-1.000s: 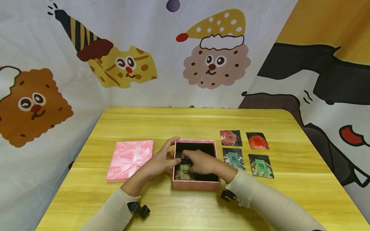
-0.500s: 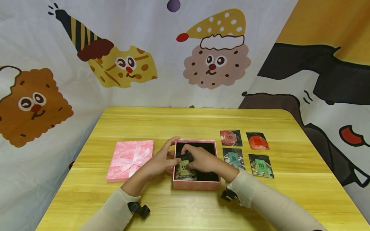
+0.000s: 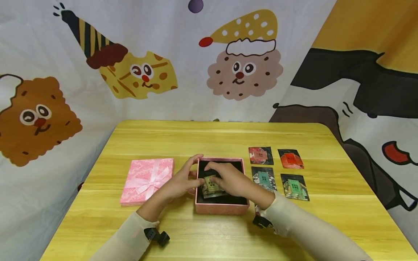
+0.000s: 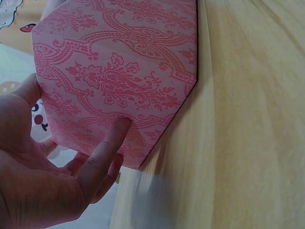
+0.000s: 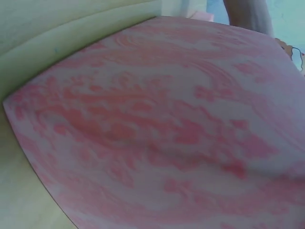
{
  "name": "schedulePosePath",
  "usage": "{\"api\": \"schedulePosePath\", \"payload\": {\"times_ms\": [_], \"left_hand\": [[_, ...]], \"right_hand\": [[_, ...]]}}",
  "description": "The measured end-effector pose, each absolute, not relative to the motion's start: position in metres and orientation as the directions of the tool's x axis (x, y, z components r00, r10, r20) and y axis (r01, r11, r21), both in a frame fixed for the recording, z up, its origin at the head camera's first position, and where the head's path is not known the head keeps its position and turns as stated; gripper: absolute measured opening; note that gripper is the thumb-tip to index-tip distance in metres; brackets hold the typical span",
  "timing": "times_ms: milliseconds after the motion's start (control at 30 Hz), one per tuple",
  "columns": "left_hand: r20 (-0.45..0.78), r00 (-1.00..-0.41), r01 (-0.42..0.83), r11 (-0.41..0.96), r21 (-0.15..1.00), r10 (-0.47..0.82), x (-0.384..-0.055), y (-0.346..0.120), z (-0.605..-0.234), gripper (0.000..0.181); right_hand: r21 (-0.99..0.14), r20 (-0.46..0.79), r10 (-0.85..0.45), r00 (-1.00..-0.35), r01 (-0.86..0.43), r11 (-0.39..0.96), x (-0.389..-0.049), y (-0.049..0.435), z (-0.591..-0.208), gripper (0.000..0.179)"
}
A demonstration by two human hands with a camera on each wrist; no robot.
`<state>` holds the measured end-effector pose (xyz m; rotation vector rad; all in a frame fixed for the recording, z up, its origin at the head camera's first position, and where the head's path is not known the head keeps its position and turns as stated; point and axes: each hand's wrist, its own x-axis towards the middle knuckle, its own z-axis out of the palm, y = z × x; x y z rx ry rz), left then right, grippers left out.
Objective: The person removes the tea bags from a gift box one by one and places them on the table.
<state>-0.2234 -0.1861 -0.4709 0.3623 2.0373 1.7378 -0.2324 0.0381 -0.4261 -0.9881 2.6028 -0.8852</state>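
A pink patterned gift box (image 3: 222, 209) with a dark inside stands lidless on the table. My left hand (image 3: 183, 180) grips its left wall, the thumb over the rim. In the left wrist view the fingers (image 4: 102, 160) lie against the outer side of the box. Inside the box, my right hand (image 3: 230, 179) pinches a dark sachet (image 3: 213, 186) with a yellow-green label; part of the sachet hides under the fingers. The right wrist view shows only the box's patterned side (image 5: 157, 124), blurred, and hides the right hand.
The pink lid (image 3: 147, 181) with a ribbon bow lies left of the box. To the right lie several sachets: a pink-label one (image 3: 260, 156), a red one (image 3: 290, 158), a teal-label one (image 3: 263, 178) and a green-label one (image 3: 295, 187). Another peeks from under the right sleeve.
The sachet in my right hand has turned and shifted slightly up and right inside the box. The right forearm has moved a little to the right. My left hand stays on the box wall.
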Motion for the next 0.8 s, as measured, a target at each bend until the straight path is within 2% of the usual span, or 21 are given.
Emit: {"api": "schedulePosePath", "payload": {"times_ms": [267, 567, 800], "left_hand": [[-0.155, -0.866, -0.097, 0.143, 0.985, 0.476, -0.223, -0.186, -0.472, 0.081], [-0.162, -0.862, -0.122, 0.113, 0.986, 0.481, -0.223, -0.185, -0.472, 0.080], [-0.147, -0.877, -0.091, 0.141, 0.986, 0.458, -0.222, -0.185, -0.473, 0.081]], "right_hand": [[-0.632, -0.012, -0.602, -0.798, -0.461, 0.623, -0.233, 0.049, -0.413, 0.033], [-0.727, -0.008, -0.553, -0.833, -0.375, 0.575, -0.232, 0.071, -0.401, 0.034], [-0.771, -0.003, -0.507, -0.862, -0.320, 0.550, -0.230, 0.090, -0.395, 0.032]]}}
